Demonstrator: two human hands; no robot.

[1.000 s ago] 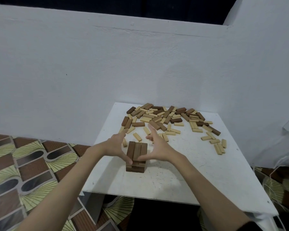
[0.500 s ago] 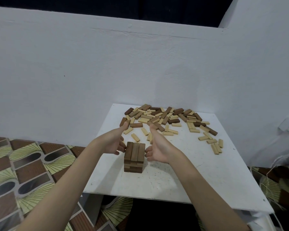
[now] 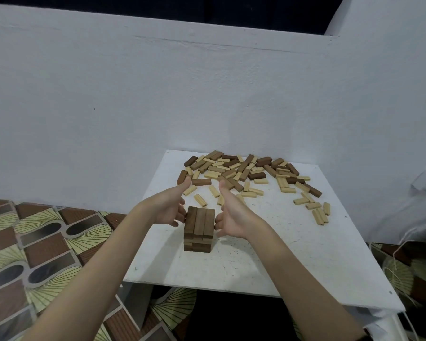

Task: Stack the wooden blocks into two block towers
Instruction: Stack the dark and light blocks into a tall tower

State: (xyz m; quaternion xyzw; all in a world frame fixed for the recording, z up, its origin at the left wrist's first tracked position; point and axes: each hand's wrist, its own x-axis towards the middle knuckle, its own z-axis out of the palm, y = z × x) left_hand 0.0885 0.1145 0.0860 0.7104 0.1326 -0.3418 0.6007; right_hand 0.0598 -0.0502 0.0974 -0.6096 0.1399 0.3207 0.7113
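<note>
Flanking dark tower [image 3: 198,228], left hand [image 3: 167,209], right hand [image 3: 232,216], seemingly touching.

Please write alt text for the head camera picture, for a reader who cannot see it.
Two bare hands, left hand and right hand, flank a short tower of dark wooden blocks on a white table. Loose dark and light blocks lie scattered behind it, near a white wall.

White table [image 3: 293,254] bears dark tower [image 3: 198,230], perhaps fifty loose blocks [image 3: 244,173].
</note>
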